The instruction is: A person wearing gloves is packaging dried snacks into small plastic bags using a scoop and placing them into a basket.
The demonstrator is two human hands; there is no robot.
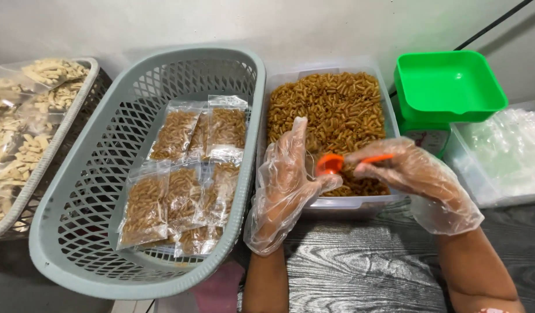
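Scooping step: right hand (pixel 415 174) pinches orange spoon (pixel 337 163) over pasta tub (pixel 328 113), left hand (pixel 285 179) open, empty, at 9 o'clock of the bowl; next needs a level dip, I judge.

A small orange spoon (pixel 337 163) lies level above a clear tub (pixel 348 203). The tub is full of brown curled snacks (pixel 328 107).

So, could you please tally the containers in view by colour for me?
Grey baskets: 2, the big mesh basket with filled snack bags, and another at far left
Clear tubs: 2, the snack tub and the bag tub
Green trays: 1, the scale tray
Total: 5
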